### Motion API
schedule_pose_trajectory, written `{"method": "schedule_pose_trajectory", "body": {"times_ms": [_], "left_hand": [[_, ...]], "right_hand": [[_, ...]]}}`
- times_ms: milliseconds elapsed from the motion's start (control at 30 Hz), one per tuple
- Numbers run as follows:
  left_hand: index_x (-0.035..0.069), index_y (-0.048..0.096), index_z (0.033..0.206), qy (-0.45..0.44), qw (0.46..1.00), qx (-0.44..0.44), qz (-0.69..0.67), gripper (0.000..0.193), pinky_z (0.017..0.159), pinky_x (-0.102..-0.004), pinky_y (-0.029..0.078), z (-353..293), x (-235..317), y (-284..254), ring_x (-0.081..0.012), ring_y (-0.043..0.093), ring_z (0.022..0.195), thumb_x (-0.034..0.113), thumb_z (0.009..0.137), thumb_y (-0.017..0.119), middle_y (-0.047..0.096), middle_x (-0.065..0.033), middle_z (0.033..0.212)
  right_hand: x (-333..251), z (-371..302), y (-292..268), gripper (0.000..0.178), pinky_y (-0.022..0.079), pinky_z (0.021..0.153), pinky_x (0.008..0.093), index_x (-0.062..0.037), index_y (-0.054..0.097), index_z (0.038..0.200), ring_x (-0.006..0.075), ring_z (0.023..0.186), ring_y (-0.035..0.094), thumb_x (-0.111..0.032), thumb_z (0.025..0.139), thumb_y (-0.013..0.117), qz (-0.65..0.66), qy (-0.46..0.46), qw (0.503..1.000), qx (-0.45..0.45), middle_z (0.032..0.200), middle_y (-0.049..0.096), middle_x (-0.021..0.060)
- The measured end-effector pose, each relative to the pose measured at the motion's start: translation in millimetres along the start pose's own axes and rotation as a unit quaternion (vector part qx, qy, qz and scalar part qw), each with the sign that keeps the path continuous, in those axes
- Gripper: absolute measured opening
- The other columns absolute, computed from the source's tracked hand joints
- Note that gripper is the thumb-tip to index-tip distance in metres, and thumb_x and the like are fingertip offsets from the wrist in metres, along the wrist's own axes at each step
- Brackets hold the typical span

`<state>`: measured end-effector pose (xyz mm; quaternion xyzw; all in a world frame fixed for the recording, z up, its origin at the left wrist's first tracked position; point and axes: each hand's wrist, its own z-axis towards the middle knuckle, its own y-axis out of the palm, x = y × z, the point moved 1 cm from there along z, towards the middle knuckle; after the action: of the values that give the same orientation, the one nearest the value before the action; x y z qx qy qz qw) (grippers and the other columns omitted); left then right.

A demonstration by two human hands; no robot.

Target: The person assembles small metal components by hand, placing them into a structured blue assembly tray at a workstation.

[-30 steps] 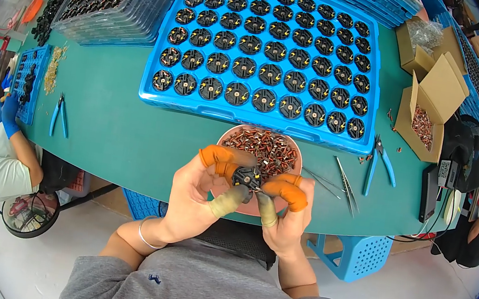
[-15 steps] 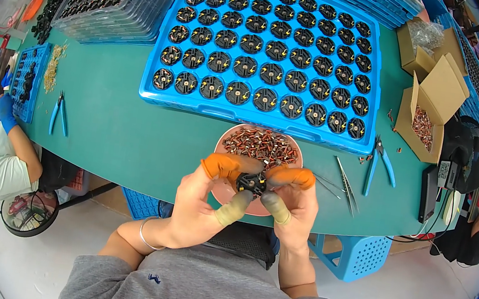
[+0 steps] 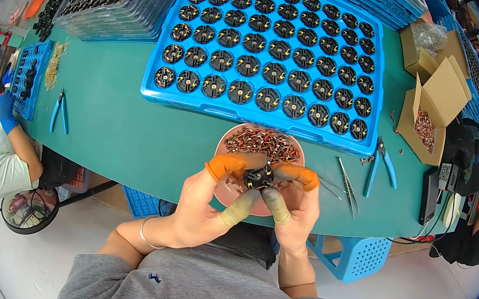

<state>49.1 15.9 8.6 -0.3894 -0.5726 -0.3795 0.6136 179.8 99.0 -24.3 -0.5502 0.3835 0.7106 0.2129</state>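
Observation:
Between my two hands is a small round black part (image 3: 258, 178), resembling the discs in the tray. My left hand (image 3: 216, 186) pinches its left side, with an orange finger cover and a yellowish thumb cover on. On the other side my right hand (image 3: 294, 196), covered the same way, grips the part with thumb and fingers. Under the hands stands a pink bowl (image 3: 223, 141) heaped with small copper-red components (image 3: 264, 143). Beyond it, a large blue tray (image 3: 197, 105) carries rows of black discs (image 3: 268, 99) with yellow and copper bits. My fingers hide part of the held piece.
Blue-handled pliers (image 3: 383, 168) and tweezers (image 3: 348, 187) lie right of the bowl. An open carton (image 3: 424, 128) of components stands farther right. Stacked clear trays (image 3: 111, 18) fill the far left, with more pliers (image 3: 60, 112) nearer. A co-worker (image 3: 5, 161) sits at left.
The round black part has turned in my fingers, and its yellow bits no longer show. Both hands keep their grip and sit almost where they were.

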Motion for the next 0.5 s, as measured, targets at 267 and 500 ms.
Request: {"method": "schedule_pose_trajectory", "body": {"times_ms": [267,500], "left_hand": [[-0.003,0.054,0.118,0.1,0.98,-0.004,0.17,0.041,0.083,-0.0284,0.047,4.6,8.9,-1.9,-0.018,0.06,0.094,-0.005,0.079,0.065,0.061,-0.012,0.107],[-0.002,0.059,0.113,0.089,0.98,0.018,0.178,0.039,0.073,-0.0262,0.049,8.3,9.8,-2.6,-0.0156,0.063,0.081,-0.005,0.076,0.069,0.065,-0.0103,0.097]], "right_hand": [[-0.1,-0.8,4.3,0.039,0.05,0.081,0.0298,0.0012,0.045,0.119,0.0163,0.093,0.059,0.005,0.085,0.063,-0.063,-0.005,0.998,0.027,0.109,0.055,0.0107],[0.6,0.6,6.5,0.037,0.05,0.081,0.0297,0.0011,0.046,0.119,0.0163,0.093,0.06,0.006,0.085,0.061,-0.062,-0.003,0.998,0.03,0.109,0.056,0.0121]]}}
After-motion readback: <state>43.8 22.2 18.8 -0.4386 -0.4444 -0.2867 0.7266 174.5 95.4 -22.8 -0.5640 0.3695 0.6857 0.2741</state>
